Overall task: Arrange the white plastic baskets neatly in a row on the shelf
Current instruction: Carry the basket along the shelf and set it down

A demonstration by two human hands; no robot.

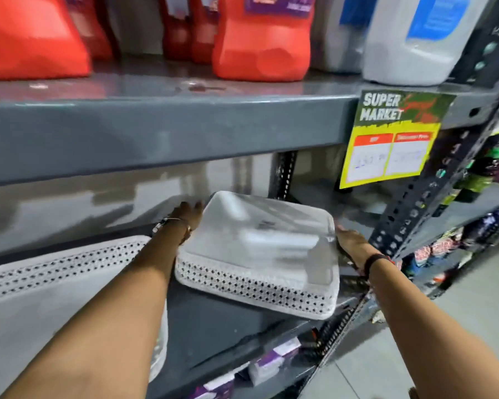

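A white plastic basket (257,254) is seen upside down on the grey shelf (213,321), its solid base turned up and its perforated wall facing the camera. It is set at a slight angle to the shelf's front edge, near the perforated upright post (415,203) on the right. The left hand (189,216) is laid flat against the basket's left side, fingers extended toward the back of the shelf; a bracelet (170,223) is worn at that wrist. The right hand (350,239) is placed against the basket's right edge, palm inward, with a dark band (376,260) at its wrist. Neither grip is closed around the basket; both hands are open and appear to be pressed to its sides, though motion blur makes the contact on the right hard to confirm. A second white basket (55,272) with the same perforated pattern is seen further left on the same shelf, apart from the first and partly hidden by the left forearm. On the shelf above, red jugs (260,44) and a pale jug (412,41) are stood, and a yellow price sign (392,139) is hung from its edge.
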